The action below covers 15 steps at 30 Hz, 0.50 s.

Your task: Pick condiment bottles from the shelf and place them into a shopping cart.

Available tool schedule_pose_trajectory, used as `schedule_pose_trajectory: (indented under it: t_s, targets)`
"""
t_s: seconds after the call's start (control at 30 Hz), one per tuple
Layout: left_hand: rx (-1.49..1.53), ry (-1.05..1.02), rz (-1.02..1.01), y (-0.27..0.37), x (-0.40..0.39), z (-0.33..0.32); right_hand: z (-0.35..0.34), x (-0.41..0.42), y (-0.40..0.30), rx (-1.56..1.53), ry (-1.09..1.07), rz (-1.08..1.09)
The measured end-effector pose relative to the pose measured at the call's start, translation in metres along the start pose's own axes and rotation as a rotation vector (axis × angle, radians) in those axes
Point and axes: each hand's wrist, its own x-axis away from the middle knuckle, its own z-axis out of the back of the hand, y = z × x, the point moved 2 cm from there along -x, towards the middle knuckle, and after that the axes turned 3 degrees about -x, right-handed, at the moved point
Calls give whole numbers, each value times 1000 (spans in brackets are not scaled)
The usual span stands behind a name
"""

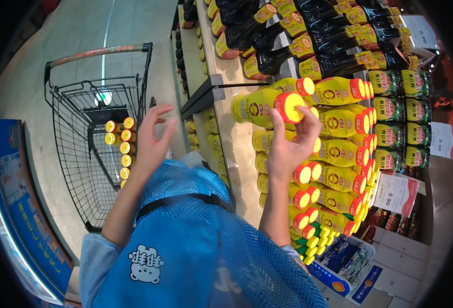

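My right hand (294, 142) grips a yellow bottle (254, 107) by its red-banded yellow cap. The bottle lies on its side in the air at the front of the wooden display shelf (236, 154). Behind and beside it stand rows of matching yellow bottles (336, 148) with red-and-yellow caps. My left hand (153, 136) holds nothing, and its fingers are apart. It is nearest the shopping cart (72, 154), to the left of the shelf. Several capped yellow bottles (125, 147) stand in the cart, partly hidden by my left forearm.
Dark sauce bottles (272, 57) fill the shelf section beyond. Green-lidded jars (388, 107) are stacked at the right, near price signs (395, 194). A blue-sided display case (22, 200) lines the left. A bin of small packets (351, 261) stands at lower right.
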Motion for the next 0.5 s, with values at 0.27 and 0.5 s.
schedule_pose_trajectory:
  t_s: [0.27, 0.5]
  targets:
    - [-246, -44, -415, 63, -3, -33, -39, 33, -14, -271, -222, -303]
    - [-358, -80, -314, 35, 25, -24, -66, 74, -16, -225, -427, -368]
